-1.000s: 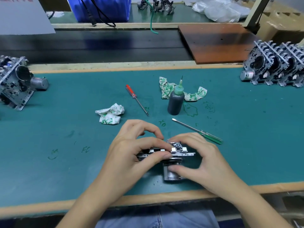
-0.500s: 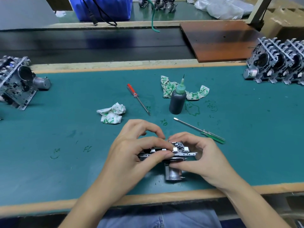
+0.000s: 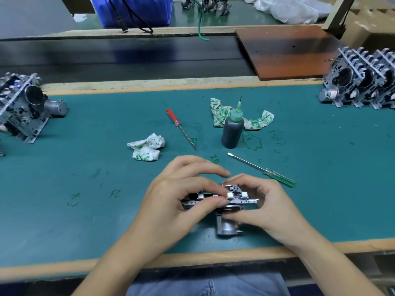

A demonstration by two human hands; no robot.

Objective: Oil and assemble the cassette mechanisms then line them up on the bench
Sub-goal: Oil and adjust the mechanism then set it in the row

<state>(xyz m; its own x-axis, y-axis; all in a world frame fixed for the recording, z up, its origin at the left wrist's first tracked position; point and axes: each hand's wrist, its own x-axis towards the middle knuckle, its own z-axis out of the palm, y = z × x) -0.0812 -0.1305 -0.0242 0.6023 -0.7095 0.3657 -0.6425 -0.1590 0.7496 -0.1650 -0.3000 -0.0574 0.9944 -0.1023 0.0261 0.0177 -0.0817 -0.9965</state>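
A metal cassette mechanism [image 3: 235, 197] with a silver motor can underneath sits near the bench's front edge. My left hand [image 3: 177, 199] grips its left side, thumb pressed on the top plate. My right hand [image 3: 265, 204] holds its right side, thumb under the plate against the motor. A dark oil bottle [image 3: 232, 131] with a green needle cap stands upright behind them. A row of mechanisms [image 3: 363, 82] stands at the far right. Another mechanism [image 3: 23, 105] leans at the far left.
On the green mat [image 3: 85, 167] lie a red-handled screwdriver [image 3: 180, 128], a green-handled screwdriver [image 3: 263, 170], and two crumpled patterned rags [image 3: 147, 147] [image 3: 220, 112]. A brown board [image 3: 288, 50] lies over the dark conveyor at the back right. A blue bin [image 3: 132, 9] stands beyond.
Both hands stay on the mechanism. My right hand's fingers have curled in closer over its right end; the view has shifted slightly.
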